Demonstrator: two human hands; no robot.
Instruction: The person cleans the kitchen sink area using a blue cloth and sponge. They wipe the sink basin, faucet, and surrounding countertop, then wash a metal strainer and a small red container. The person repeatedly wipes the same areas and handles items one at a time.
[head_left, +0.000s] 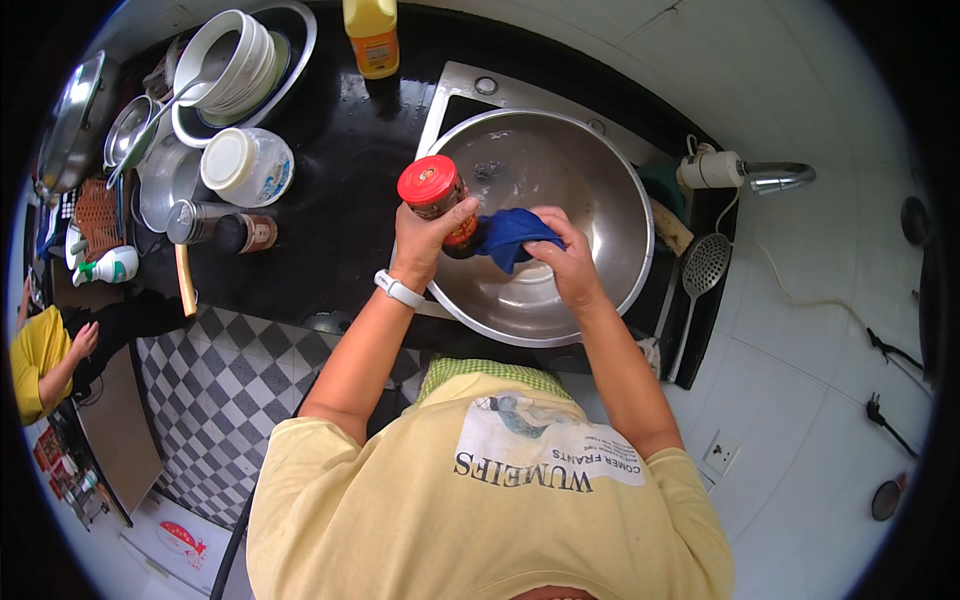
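My left hand (421, 238) grips a glass jar (459, 225) of dark contents with a red lid, tilted over the left rim of a large stainless steel basin (611, 262). In my right hand (571, 259) is a blue cloth (514, 236), its left end against the jar's lower side. The basin rests over a sink (457, 82) and has what looks like a little water in it. Fingers hide part of the jar's label.
White bowls (217, 60), a plastic tub (251, 169), a dark-lidded jar (247, 232) and a yellow bottle (373, 41) stand on the black counter (330, 142). Right of the basin are a faucet (780, 176) and a skimmer (705, 270). Another person (49, 360) is at far left.
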